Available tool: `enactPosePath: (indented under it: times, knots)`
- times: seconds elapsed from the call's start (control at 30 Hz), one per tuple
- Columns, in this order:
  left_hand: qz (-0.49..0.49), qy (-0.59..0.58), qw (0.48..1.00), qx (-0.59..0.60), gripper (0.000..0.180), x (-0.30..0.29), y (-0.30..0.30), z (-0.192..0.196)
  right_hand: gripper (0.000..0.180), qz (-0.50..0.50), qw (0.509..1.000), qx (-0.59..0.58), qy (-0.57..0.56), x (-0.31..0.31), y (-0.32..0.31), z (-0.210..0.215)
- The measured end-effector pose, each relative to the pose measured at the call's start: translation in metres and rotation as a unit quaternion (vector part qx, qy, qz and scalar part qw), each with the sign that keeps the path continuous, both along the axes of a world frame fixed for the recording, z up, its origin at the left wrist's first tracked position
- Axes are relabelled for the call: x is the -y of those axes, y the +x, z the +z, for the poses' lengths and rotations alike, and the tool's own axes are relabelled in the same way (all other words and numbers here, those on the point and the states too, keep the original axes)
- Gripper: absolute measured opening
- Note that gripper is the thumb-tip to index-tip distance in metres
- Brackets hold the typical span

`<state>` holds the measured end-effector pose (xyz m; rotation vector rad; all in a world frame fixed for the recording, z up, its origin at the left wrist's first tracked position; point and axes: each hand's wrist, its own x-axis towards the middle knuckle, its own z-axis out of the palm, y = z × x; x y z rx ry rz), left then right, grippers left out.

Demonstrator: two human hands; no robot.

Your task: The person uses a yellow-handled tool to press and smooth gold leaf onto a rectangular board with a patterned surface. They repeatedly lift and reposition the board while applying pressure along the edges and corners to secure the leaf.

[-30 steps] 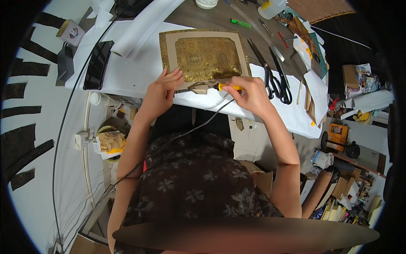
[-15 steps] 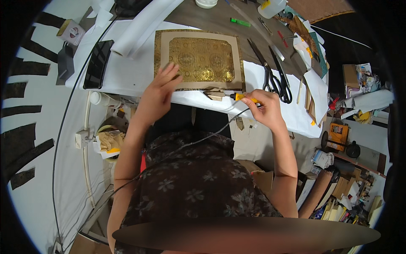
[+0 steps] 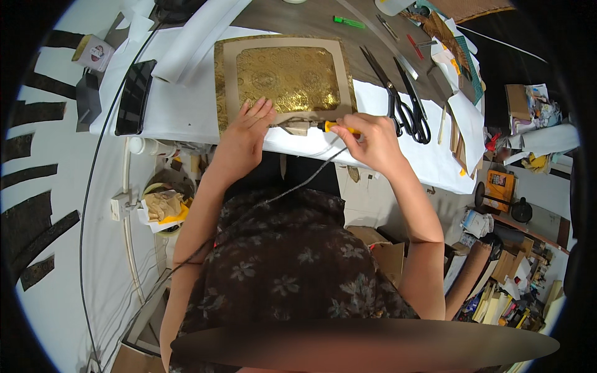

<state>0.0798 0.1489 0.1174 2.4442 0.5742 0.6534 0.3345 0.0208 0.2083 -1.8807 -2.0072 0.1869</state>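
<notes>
Gripping the tool (image 3: 298,128) in right hand (image 3: 370,140), resting unclenched left hand (image 3: 242,140) on the probably stiff, light panel's (image 3: 286,81) graspable near-left corner.

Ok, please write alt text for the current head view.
A person's right hand holds a yellow-handled tool at the near edge of a gold panel; the left hand rests on the panel. Black scissors lie to the right.

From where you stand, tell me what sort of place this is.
Probably a craft workshop: black-handled scissors and a roll of white paper lie on the worktable, and the right hand holds a yellow-handled tool near the edge of a gold-patterned panel.
</notes>
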Motion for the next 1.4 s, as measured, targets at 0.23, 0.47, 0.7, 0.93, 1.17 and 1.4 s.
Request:
enactPosePath:
  times: [0.23, 0.47, 0.7, 0.93, 1.17, 1.4]
  knots:
    - [-0.013, -0.036, 0.999, -0.006, 0.041, -0.004, -0.002, -0.004, 0.019, -0.09, 0.986, -0.131, 0.045, 0.007, 0.022, -0.009]
    - [-0.007, -0.077, 0.997, 0.009, 0.049, -0.003, -0.002, 0.0, 0.017, 0.01, 0.996, -0.073, 0.044, 0.016, 0.012, -0.002]
    - [-0.01, -0.102, 0.995, -0.007, 0.059, -0.002, -0.005, 0.005, 0.018, 0.049, 0.998, -0.034, 0.026, -0.008, -0.005, -0.008]
    - [-0.023, -0.137, 0.99, -0.004, 0.058, -0.006, -0.01, 0.007, 0.02, -0.007, 0.999, -0.032, 0.0, -0.016, -0.016, -0.01]
    - [-0.065, -0.405, 0.895, 0.177, 0.064, -0.021, -0.02, -0.005, 0.022, -0.087, 0.989, -0.12, 0.028, -0.004, -0.005, -0.008]
    - [-0.027, -0.629, 0.716, 0.302, 0.062, -0.032, -0.025, 0.005, 0.018, -0.024, 0.994, -0.098, -0.032, -0.006, -0.008, 0.005]
